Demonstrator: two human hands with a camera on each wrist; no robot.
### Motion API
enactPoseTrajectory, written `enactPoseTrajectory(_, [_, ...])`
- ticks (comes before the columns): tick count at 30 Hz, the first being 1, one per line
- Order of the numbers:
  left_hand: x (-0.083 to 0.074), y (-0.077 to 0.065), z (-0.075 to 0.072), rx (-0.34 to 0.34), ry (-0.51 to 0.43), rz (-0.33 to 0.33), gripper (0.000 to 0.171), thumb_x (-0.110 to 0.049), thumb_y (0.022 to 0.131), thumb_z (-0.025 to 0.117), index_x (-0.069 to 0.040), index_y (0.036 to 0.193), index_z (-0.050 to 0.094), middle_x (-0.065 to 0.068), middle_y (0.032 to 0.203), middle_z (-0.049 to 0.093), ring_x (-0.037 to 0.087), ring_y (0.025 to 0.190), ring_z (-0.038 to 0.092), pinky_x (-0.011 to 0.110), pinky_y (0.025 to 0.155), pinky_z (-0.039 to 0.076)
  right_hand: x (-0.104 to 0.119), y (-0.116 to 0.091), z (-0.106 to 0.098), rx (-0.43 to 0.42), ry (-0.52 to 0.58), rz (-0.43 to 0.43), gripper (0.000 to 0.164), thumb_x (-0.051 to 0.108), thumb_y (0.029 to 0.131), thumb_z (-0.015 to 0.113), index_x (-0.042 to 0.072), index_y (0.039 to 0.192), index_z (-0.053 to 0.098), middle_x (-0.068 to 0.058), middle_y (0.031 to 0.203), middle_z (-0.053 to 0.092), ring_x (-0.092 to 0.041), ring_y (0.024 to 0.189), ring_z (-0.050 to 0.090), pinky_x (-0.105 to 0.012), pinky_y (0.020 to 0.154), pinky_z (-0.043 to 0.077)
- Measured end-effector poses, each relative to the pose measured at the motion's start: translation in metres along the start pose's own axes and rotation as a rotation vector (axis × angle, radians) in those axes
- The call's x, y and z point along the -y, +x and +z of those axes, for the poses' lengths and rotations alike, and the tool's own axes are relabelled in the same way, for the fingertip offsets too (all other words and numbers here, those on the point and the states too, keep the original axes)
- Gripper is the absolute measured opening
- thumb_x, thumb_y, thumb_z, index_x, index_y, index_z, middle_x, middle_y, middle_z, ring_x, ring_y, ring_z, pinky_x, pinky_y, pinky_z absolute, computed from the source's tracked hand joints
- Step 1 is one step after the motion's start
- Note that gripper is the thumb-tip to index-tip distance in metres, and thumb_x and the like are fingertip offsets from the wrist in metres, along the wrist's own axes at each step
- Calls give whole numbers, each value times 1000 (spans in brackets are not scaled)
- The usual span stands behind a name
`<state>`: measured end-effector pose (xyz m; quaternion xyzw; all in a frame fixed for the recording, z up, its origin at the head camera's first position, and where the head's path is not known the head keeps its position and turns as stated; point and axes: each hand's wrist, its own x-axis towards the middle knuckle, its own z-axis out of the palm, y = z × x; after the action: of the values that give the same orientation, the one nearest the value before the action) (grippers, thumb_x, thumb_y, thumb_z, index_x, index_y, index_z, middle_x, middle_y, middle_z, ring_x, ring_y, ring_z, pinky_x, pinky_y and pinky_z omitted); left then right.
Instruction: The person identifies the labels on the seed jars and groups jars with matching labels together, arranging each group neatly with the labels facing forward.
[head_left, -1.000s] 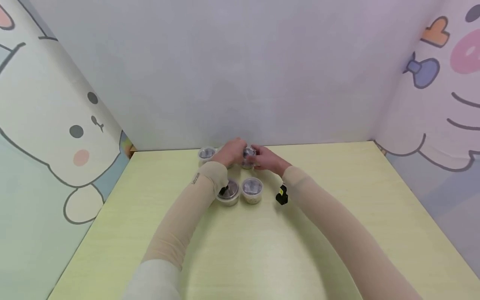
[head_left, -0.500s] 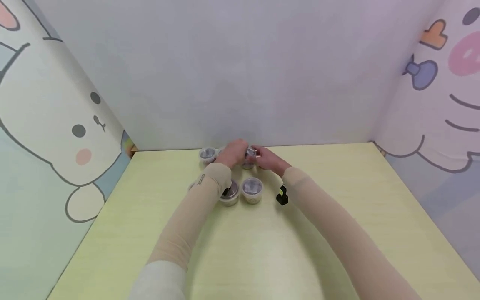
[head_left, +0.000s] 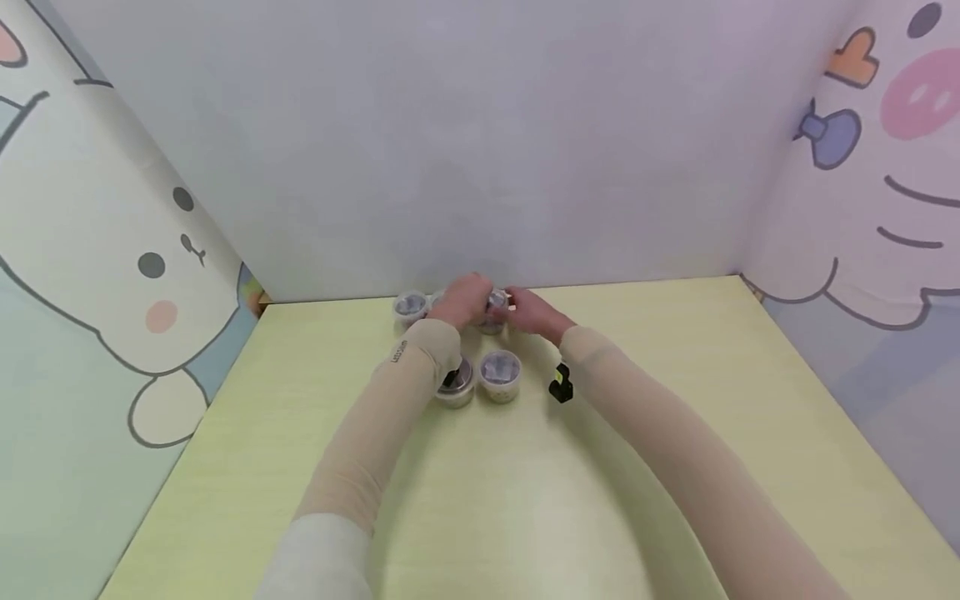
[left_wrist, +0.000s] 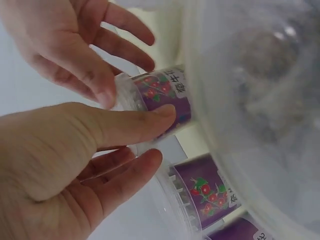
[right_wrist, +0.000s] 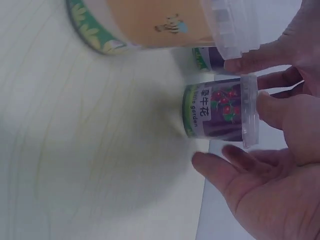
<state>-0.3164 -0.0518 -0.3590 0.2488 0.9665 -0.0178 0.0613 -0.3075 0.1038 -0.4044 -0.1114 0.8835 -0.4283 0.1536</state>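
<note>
A small plastic cup [head_left: 492,323] with a clear lid and a purple label of red flowers is at the right end of the back row. My left hand [head_left: 463,302] grips it: in the left wrist view the thumb lies across the purple label [left_wrist: 157,95] and the fingers are at the other side of the rim. From the right, my right hand [head_left: 534,315] touches the clear lid [right_wrist: 250,112] with its thumb. Its other fingers [right_wrist: 215,167] stretch out beside the cup, apart from it. In the right wrist view the cup's base is near the tabletop.
Another lidded cup [head_left: 410,308] stands at the back left, one beside it mostly hidden by my left hand. Two more front-row cups, one with a dark lid [head_left: 459,390] and one with a pale lid [head_left: 500,377], stand nearer. A wall [head_left: 480,167] rises behind the table.
The hands stay at the same cup with only slight shifts of the left hand and the right fingers. The view has tilted a little; the other cups stand where they were.
</note>
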Motion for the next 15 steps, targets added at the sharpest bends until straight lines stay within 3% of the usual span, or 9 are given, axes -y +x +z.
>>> enactPoseTrajectory(4, [1, -10, -5, -25, -68, 1, 30, -14, 94, 72, 2, 118, 65, 19, 120, 61, 32, 108, 61, 41, 95, 52, -3, -14, -22, -53, -182, -38, 67, 34, 108, 48, -4, 158, 23, -25, 155, 40, -40, 142, 38, -49, 117, 32])
enactPoseTrajectory(7, [8, -28, -18, -85, -113, 15, 44, -19, 99, 66, 3, 135, 57, 22, 133, 54, 33, 117, 57, 43, 100, 50, -2, -27, -45, -53, -302, -111, 64, 32, 109, 48, -6, 157, 26, -26, 157, 35, -41, 144, 34, -51, 119, 28])
enactPoseTrajectory(10, [24, -49, -29, -179, -94, 40, 50, -28, 105, 57, 1, 145, 50, 22, 140, 51, 36, 126, 53, 48, 104, 48, -1, -44, -69, -63, -428, -171, 61, 31, 109, 48, -6, 155, 32, -28, 158, 32, -43, 146, 29, -54, 120, 24])
enactPoseTrajectory(15, [65, -88, -30, -345, -29, 50, 51, -35, 106, 51, 0, 144, 52, 26, 146, 47, 43, 136, 43, 57, 107, 43, -11, -79, -104, -141, -611, -154, 61, 36, 108, 50, 0, 155, 37, -27, 160, 27, -48, 147, 23, -70, 115, 17])
